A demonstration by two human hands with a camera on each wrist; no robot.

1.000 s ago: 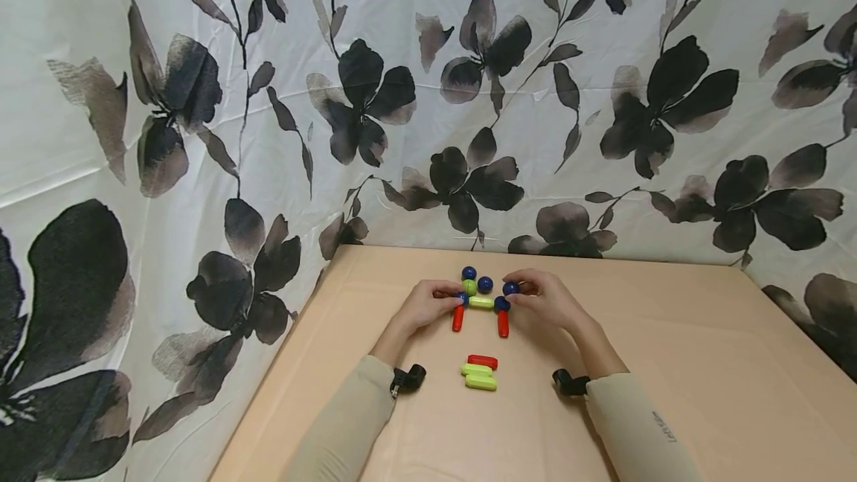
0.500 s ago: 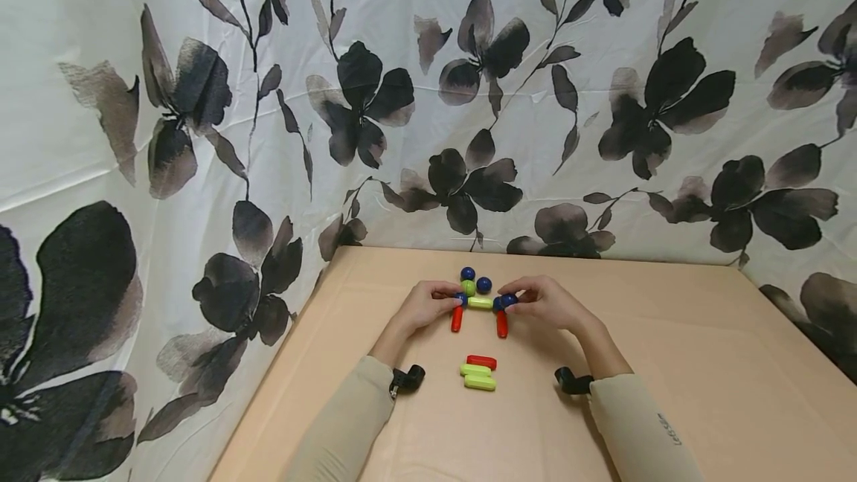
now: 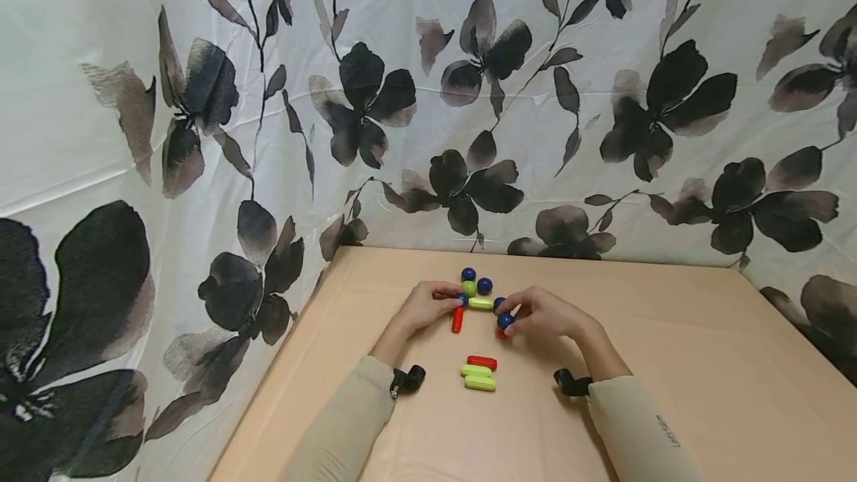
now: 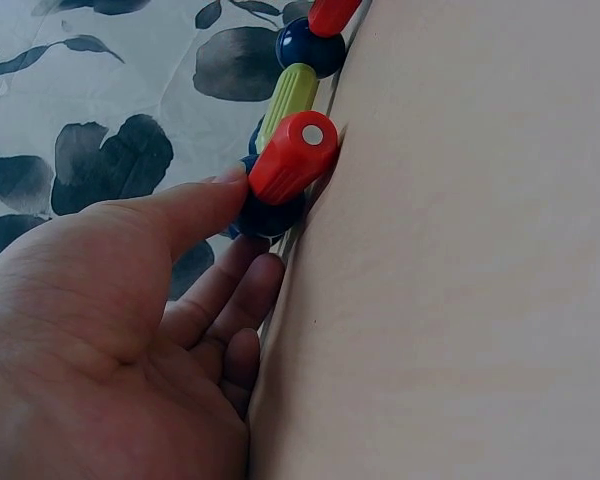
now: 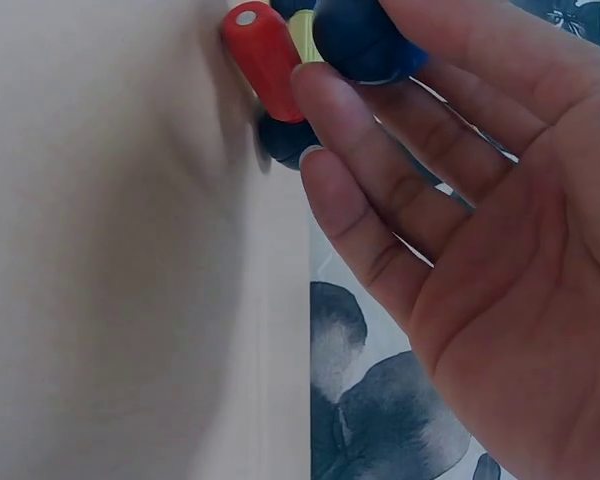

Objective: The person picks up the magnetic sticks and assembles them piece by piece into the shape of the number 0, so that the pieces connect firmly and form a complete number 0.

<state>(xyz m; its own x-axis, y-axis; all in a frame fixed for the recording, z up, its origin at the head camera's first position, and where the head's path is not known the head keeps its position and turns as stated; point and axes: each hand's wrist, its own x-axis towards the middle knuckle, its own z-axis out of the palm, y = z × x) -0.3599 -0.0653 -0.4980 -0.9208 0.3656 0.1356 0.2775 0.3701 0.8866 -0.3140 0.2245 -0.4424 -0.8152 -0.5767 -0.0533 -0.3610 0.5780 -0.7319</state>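
My left hand [image 3: 423, 307] pinches a dark blue ball [image 3: 462, 300] at the left corner of a small ball-and-rod build. A red rod [image 3: 457, 320] points from that ball toward me; in the left wrist view its end shows a pale round dot. A yellow-green rod [image 3: 480, 303] runs across to another blue ball [image 3: 498, 303] at the right corner. Between thumb and fingers my right hand [image 3: 545, 312] holds a loose blue ball [image 3: 505, 320], over the right red rod [image 5: 263, 62], most of which it hides in the head view.
Behind the build sit a green ball [image 3: 469, 288] and two blue balls, one at the back [image 3: 469, 274] and one further right [image 3: 485, 286]. Nearer me lie a spare red rod [image 3: 482, 361] and two yellow-green rods [image 3: 479, 383]. A floral cloth [image 3: 428, 95] hangs behind the table [image 3: 669, 363].
My right hand has brought the loose blue ball down and toward me, from beside the right corner ball to the end of the right red rod. The left hand stays put.
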